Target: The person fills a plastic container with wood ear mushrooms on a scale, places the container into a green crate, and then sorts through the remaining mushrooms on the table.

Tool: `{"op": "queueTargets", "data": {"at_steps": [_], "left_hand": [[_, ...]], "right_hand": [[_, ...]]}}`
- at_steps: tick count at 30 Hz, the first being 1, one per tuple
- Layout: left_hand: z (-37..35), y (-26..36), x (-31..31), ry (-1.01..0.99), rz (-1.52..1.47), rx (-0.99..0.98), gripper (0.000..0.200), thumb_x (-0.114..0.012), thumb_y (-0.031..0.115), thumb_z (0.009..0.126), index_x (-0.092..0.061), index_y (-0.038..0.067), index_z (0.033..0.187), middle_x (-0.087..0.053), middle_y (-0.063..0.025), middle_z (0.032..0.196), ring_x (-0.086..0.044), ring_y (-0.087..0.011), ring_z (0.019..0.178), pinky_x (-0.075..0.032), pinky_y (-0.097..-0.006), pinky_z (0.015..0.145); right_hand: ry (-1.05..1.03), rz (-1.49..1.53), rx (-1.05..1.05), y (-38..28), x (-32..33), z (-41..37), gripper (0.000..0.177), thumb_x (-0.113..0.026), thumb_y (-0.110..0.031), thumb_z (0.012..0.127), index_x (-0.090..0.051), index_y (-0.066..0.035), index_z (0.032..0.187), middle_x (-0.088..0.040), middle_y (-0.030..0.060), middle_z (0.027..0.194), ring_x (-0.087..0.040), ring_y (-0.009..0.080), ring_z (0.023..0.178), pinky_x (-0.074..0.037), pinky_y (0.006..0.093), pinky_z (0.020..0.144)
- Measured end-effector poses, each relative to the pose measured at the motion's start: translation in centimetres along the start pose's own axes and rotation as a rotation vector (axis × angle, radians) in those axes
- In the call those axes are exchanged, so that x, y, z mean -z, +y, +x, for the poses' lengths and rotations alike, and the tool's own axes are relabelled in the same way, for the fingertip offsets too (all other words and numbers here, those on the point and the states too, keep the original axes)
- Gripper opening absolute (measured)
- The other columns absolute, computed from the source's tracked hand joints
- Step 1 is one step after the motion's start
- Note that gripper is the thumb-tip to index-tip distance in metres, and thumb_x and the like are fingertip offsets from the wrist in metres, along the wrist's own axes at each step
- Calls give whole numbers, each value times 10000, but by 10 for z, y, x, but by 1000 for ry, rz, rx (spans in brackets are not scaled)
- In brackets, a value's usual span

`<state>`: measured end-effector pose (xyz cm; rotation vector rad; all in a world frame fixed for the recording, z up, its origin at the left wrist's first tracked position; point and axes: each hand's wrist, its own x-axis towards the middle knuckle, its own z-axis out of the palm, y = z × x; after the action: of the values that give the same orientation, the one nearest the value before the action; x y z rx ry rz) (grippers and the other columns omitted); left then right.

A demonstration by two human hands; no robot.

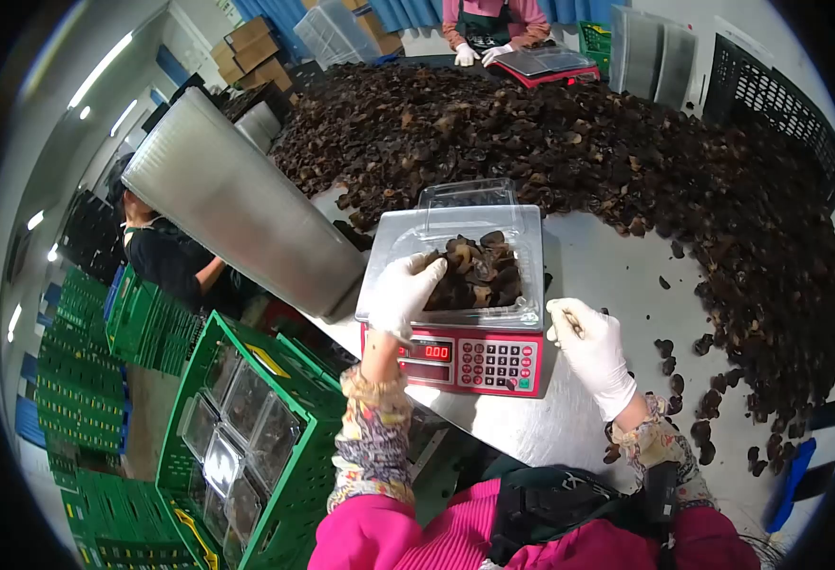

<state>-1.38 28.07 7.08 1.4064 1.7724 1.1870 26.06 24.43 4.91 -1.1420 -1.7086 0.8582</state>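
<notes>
A clear plastic box (530, 256) with its lid open behind it sits on a red digital scale (446, 375) whose display reads 0.00. Dark wood ear mushrooms (479, 275) are heaped inside the box. My left hand (406, 296), in a white glove, reaches over the box's left side, thumb and fingers closed at the edge of the mushrooms. To the right of the scale, my right hand (590, 356), also gloved, hovers above the table with curled fingers. Whatever its fingers may hold is hidden.
A big pile of wood ear mushrooms (550, 142) spreads over the metal table (503, 427). A tall stack of clear boxes (237, 204) leans at left, above a green crate (289, 503) of filled boxes. Across the table another person (484, 28) works beside a second scale (550, 68).
</notes>
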Motion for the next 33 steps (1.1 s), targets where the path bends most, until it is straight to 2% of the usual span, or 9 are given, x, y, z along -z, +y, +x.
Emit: {"op": "queueTargets", "data": {"at_steps": [2, 7, 13, 14, 18, 21, 23, 25, 33], "left_hand": [[10, 17, 12, -88, 384, 113, 389, -649, 302, 885, -670, -14, 1112, -705, -92, 892, -632, -105, 777, -497, -250, 717], [45, -23, 35, 247, 320, -228, 449, -610, 392, 888, -671, -14, 1071, -704, -179, 892, -696, -269, 841, -521, -330, 760], [102, -68, 35, -11, -216, 144, 609, -556, 535, 914, -636, -22, 1147, -694, -111, 989, -641, -241, 919, -489, -347, 856], [102, -62, 31, -105, -333, 308, 756, -403, 611, 944, -458, -29, 1343, -547, -183, 1307, -539, -263, 1182, -426, -350, 980], [100, -45, 29, -321, -1059, 393, 833, -194, 648, 956, -259, -28, 1438, -323, -221, 1488, -356, -308, 1352, -313, -410, 1088], [82, -52, 33, -228, -947, -49, 689, -362, 555, 979, -454, -36, 1322, -586, -167, 1224, -534, -263, 1133, -418, -382, 992], [34, -42, 40, -239, -355, 11, 472, -497, 397, 981, -555, 9, 1243, -631, -127, 1079, -559, -216, 1067, -467, -351, 916], [-15, -31, 16, -28, 377, -382, 345, -576, 236, 955, -574, 43, 1242, -624, -101, 1022, -564, -177, 1015, -473, -331, 879], [-69, -34, 1, -196, -291, 250, 432, -447, 244, 1007, -442, -26, 1344, -616, -49, 852, -578, -94, 729, -487, -251, 673]], "right_hand": [[-2, 37, -37, 2, 0, -2, 125, -604, -52, 889, -650, -21, 1000, -652, 112, 685, -657, 127, 618, -485, 268, 560], [0, 107, -117, 11, 0, 4, 197, -584, -108, 933, -622, 0, 1093, -667, 95, 717, -631, 112, 612, -486, 259, 563], [-277, 360, -541, 16, -10, 34, 673, -362, -532, 994, -474, 56, 1302, -665, 96, 848, -640, 132, 672, -495, 217, 549], [-291, 447, -563, 16, -14, 38, 724, -351, -560, 985, -444, 76, 1318, -665, 104, 859, -644, 133, 695, -501, 220, 552], [-330, 640, -591, 6, -14, 48, 865, -319, -637, 954, -359, 131, 1350, -663, 124, 884, -649, 134, 739, -519, 222, 570], [-324, 710, -579, 4, -7, 49, 896, -326, -672, 930, -379, 127, 1333, -657, 115, 882, -648, 120, 754, -524, 217, 584], [-335, 655, -589, 4, -2, 46, 821, -362, -629, 948, -413, 104, 1313, -647, 97, 873, -643, 111, 752, -525, 219, 594], [-381, 555, -595, 12, -4, 45, 532, -509, -364, 983, -424, 26, 1334, -630, 68, 869, -607, 99, 723, -513, 218, 589], [-371, 559, -534, 21, -10, 40, 520, -499, -222, 982, -334, 29, 1406, -647, 82, 892, -614, 97, 712, -491, 190, 584]]}}
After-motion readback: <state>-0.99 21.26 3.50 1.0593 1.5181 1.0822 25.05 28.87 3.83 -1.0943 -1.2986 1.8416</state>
